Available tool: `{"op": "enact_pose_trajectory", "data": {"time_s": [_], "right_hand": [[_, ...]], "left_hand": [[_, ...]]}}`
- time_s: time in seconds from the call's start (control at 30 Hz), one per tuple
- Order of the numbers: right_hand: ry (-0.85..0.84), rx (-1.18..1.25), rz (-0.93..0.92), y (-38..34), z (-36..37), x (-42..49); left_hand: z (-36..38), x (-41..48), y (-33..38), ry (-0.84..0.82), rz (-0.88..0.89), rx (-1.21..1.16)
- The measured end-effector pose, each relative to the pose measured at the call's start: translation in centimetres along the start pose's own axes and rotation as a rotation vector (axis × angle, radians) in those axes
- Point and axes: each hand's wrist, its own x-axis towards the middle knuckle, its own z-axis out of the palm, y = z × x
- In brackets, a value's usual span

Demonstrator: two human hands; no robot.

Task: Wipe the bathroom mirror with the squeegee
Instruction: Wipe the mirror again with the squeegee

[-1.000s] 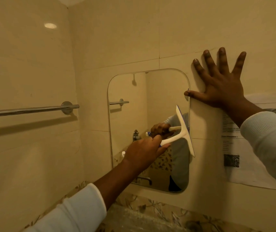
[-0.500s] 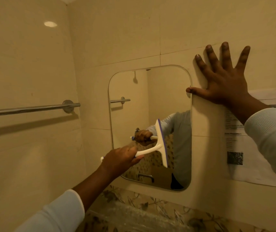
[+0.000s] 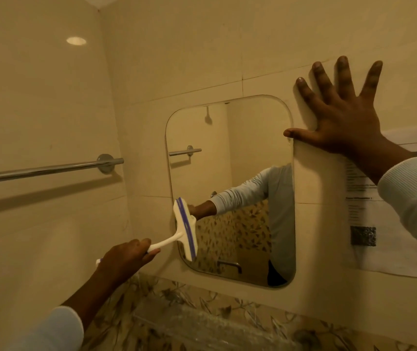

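gripping the likely light, stiff squeegee (image 3: 186, 229) by its slim handle, the left hand (image 3: 126, 257) holds the blade just up-right of its fist, apparently on the fragile mirror (image 3: 240, 148), right hand (image 3: 341, 122) splayed flat beyond.

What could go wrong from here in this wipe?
1. The squeegee blade sits at the mirror's left edge. It may run off onto the wall and leave a streak along that edge.
2. The right hand lies spread on the wall with its thumb at the mirror's right edge, so it could smudge the glass.
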Motion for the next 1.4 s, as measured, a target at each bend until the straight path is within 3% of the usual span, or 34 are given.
{"op": "enact_pose_trajectory", "data": {"time_s": [0.2, 0.4, 0.53, 0.73, 0.97, 1.1, 1.4], "right_hand": [[0.006, -0.007, -0.003, 0.1, 0.0, 0.0], [0.000, -0.016, 0.002, 0.1, 0.0, 0.0], [-0.001, -0.007, -0.001, 0.1, 0.0, 0.0], [0.000, -0.019, 0.005, 0.0, 0.1, 0.1], [-0.004, -0.012, 0.005, 0.1, 0.1, 0.1], [-0.011, -0.009, 0.003, 0.0, -0.2, 0.0], [-0.021, -0.007, 0.002, 0.0, -0.4, -0.1]], "left_hand": [[1.7, -2.3, -2.9, -0.193, -0.184, 0.005], [2.2, -3.5, -1.4, -0.195, -0.335, -0.136], [2.3, -4.8, 1.5, -0.089, -0.465, -0.317], [0.8, -0.5, 9.3, 0.138, -0.054, -0.278], [-0.8, 5.6, 18.9, 0.270, 0.372, -0.191], [-0.3, 7.1, 20.4, 0.315, 0.424, -0.098], [1.4, 7.1, 18.6, 0.246, 0.447, -0.061]]}}
